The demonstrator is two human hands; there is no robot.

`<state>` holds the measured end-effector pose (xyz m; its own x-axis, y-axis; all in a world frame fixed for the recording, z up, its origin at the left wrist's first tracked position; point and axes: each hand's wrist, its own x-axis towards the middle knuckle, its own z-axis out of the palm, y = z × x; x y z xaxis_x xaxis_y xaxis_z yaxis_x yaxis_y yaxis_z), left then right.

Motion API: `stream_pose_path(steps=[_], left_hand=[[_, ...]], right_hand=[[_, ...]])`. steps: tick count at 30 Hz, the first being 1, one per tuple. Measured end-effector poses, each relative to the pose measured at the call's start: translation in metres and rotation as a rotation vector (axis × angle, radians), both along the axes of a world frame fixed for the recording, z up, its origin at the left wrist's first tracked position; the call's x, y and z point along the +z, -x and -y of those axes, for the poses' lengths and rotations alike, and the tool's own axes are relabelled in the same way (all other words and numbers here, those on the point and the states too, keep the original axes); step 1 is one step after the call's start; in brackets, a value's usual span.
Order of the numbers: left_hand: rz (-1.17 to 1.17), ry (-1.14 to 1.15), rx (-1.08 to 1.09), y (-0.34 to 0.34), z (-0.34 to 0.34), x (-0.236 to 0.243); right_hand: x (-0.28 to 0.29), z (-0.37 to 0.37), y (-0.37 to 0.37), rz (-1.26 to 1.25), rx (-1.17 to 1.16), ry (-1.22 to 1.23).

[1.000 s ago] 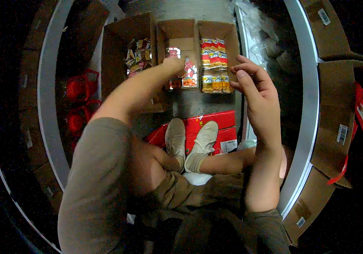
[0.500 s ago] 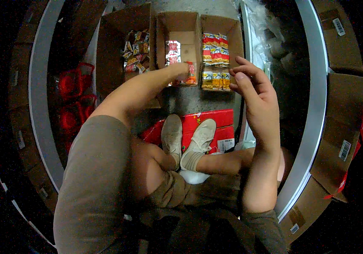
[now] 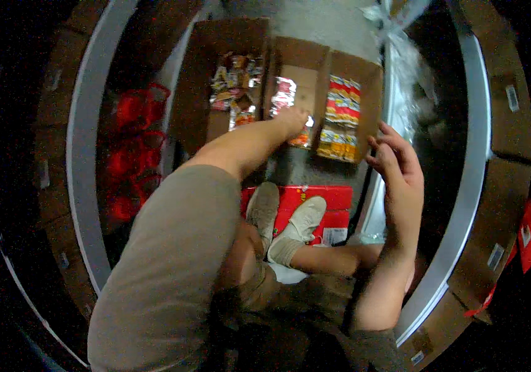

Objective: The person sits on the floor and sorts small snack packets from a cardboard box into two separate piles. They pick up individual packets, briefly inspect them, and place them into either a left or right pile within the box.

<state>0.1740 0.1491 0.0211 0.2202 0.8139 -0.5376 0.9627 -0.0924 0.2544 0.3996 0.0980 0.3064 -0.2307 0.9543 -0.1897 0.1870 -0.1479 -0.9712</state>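
Observation:
Three brown cardboard boxes stand side by side ahead of me. My left hand (image 3: 292, 122) reaches into the middle box (image 3: 305, 56), over a few red and silver packets (image 3: 284, 93). Its fingers are blurred and partly hidden, so any hold on a packet cannot be made out. My right hand (image 3: 400, 156) hovers by the near right corner of the right-hand box (image 3: 369, 77). Its fingers are bent and apart, with nothing seen between them. Rows of red, white and yellow packets (image 3: 343, 102) lie in that box. The left-hand box (image 3: 194, 80) holds a loose heap of small mixed packets (image 3: 235, 80).
A flattened red carton (image 3: 336, 201) lies by my shoes (image 3: 302, 223). Pale metal rails (image 3: 469, 204) run along both sides. Red baskets (image 3: 132, 149) stand at left, clear plastic wrap (image 3: 411, 68) at right. More cardboard boxes (image 3: 501, 211) line the outer right.
The view has shifted, so the boxes now appear lower and farther right. My left hand remains in the middle box. My right hand stays near the right-hand box, its fingers slightly more bent.

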Motion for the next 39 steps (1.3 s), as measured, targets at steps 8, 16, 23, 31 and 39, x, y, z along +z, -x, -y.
stream_pose_path(steps=[8,16,23,31,39], left_hand=[[0.026,-0.12,-0.03,-0.016,-0.018,0.03],[0.35,-0.332,0.377,0.192,-0.186,0.106],[0.178,0.443,0.782,0.234,-0.011,0.02],[0.555,0.426,1.425,0.255,0.042,-0.057],[0.56,0.502,1.4,0.274,0.018,-0.065]], right_hand=[[0.005,0.005,0.004,-0.018,-0.039,0.059],[0.01,0.003,0.01,-0.022,-0.016,0.02],[0.008,0.002,0.004,-0.057,-0.036,0.03],[0.001,0.0,0.008,-0.028,-0.061,0.026],[0.005,0.002,0.012,-0.098,-0.048,0.036]])
